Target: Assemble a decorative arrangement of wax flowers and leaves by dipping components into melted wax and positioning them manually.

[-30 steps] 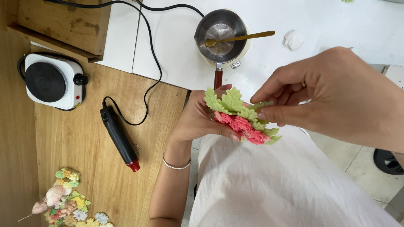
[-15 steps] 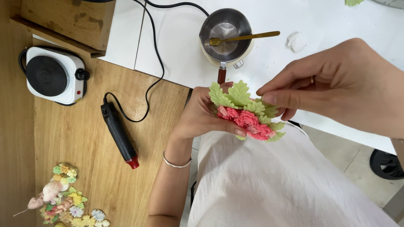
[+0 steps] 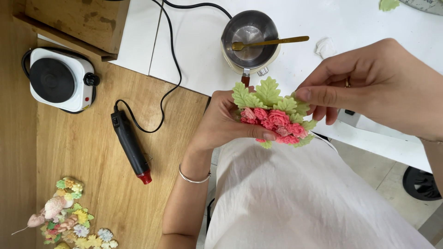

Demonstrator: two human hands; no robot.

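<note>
My left hand (image 3: pixel 226 122) holds a small wax piece (image 3: pixel 273 115) of pink roses ringed by light green leaves, thumb laid across its lower edge. My right hand (image 3: pixel 374 87) comes in from the right, its thumb and fingers pinching the green leaves at the piece's right side. The piece hovers above my white-clothed lap, just in front of the white table's edge. A thin silver bangle sits on my left wrist.
A small metal pot (image 3: pixel 249 39) with a gold spoon (image 3: pixel 272 43) stands on the white table (image 3: pixel 194 50). On the wooden surface (image 3: pixel 92 152) lie a black heat tool with a red tip (image 3: pixel 131 146), a white hot plate (image 3: pixel 57 83) and a cluster of pastel wax flowers (image 3: pixel 69 216).
The view has shifted slightly. My right hand has closed in on the leaves at the right of the flower piece; my left hand keeps hold of it.
</note>
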